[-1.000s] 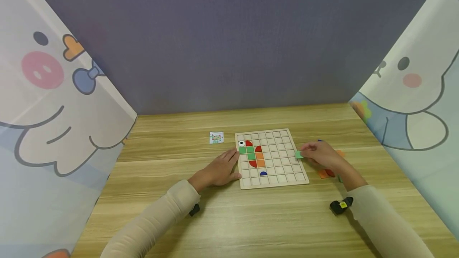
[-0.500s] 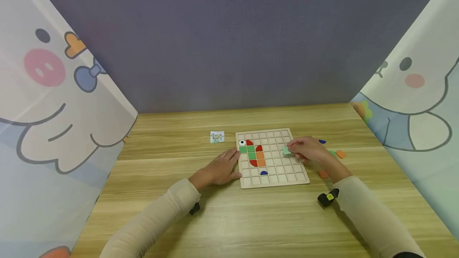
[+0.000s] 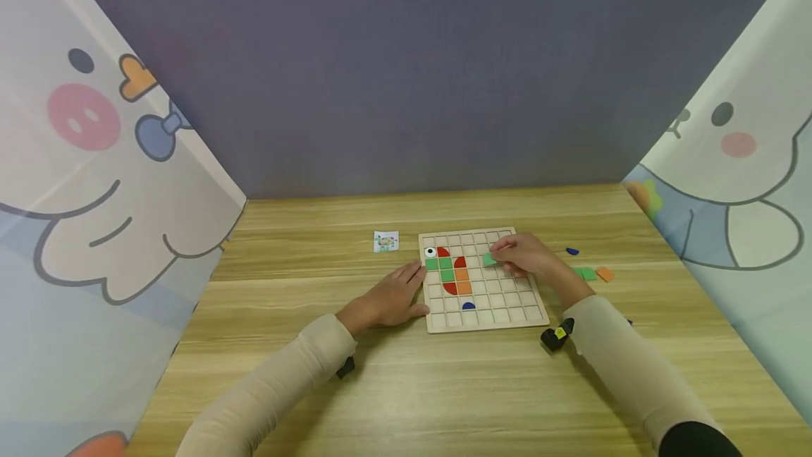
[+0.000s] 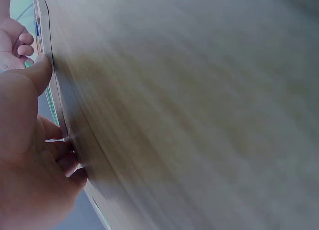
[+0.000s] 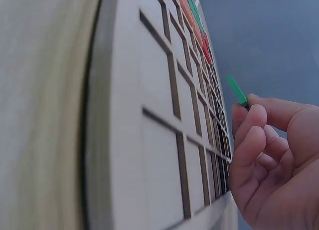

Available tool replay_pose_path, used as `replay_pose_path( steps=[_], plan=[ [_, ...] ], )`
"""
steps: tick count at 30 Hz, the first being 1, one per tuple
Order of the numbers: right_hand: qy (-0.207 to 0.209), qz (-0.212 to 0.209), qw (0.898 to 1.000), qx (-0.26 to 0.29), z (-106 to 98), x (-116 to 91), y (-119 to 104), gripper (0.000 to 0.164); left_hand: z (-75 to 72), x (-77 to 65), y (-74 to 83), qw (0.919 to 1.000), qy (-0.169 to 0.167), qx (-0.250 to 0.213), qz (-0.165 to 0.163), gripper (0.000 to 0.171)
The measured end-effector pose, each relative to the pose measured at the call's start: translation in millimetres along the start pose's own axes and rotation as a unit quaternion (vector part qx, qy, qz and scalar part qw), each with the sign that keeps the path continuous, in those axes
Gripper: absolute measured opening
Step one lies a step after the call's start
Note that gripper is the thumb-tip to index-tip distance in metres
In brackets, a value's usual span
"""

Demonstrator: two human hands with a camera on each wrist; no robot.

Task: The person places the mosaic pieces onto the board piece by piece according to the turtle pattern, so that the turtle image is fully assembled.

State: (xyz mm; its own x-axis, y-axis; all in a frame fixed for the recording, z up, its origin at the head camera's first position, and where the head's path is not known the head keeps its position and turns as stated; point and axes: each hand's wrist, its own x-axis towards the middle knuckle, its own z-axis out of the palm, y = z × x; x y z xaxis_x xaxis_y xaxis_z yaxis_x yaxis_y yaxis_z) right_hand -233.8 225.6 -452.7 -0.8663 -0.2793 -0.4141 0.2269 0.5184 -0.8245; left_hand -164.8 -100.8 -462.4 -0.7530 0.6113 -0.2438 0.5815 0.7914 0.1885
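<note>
My right hand (image 3: 528,258) pinches a green square tile (image 3: 489,259) between thumb and fingers, over the right half of the wooden grid board (image 3: 507,317). In the right wrist view the green tile (image 5: 237,92) stands tilted, apart from the grid. My left hand (image 3: 395,296) rests at the board's left edge, fingers fairly straight; in the left wrist view its fingertips (image 4: 79,176) are right at that edge. Laid in the board's left part are a white eye tile (image 3: 430,252), green squares (image 3: 447,275), orange squares (image 3: 464,288), red quarter-round pieces (image 3: 450,288) and a blue half-round piece (image 3: 468,306).
A small printed picture card (image 3: 385,241) lies behind the board to the left. Right of the board lie green tiles (image 3: 585,273), an orange tile (image 3: 605,274) and a blue half-round piece (image 3: 572,251). A dark wall (image 3: 431,76) stands behind the table.
My right hand has carried the green tile leftward from the board's right edge to over the grid. The left hand has stayed at the left edge.
</note>
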Motion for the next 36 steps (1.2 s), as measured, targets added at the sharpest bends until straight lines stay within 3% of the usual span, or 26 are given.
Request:
replay_pose_path(
  steps=[12,21,36],
  plan=[
    [-0.005,-0.004,1.000,0.008,18,15,-5,0.033,-0.3,0.6,0.4,0.9999,-0.008,-0.011,-0.005,0.085],
    [0.015,-0.002,1.000,0.002,28,21,-10,0.029,-0.9,0.1,0.8,0.9998,-0.008,-0.013,-0.009,0.085],
    [0.037,-0.016,0.998,-0.045,31,21,-11,0.025,0.0,0.5,0.5,0.9999,-0.009,-0.007,-0.009,0.085]
  ],
)
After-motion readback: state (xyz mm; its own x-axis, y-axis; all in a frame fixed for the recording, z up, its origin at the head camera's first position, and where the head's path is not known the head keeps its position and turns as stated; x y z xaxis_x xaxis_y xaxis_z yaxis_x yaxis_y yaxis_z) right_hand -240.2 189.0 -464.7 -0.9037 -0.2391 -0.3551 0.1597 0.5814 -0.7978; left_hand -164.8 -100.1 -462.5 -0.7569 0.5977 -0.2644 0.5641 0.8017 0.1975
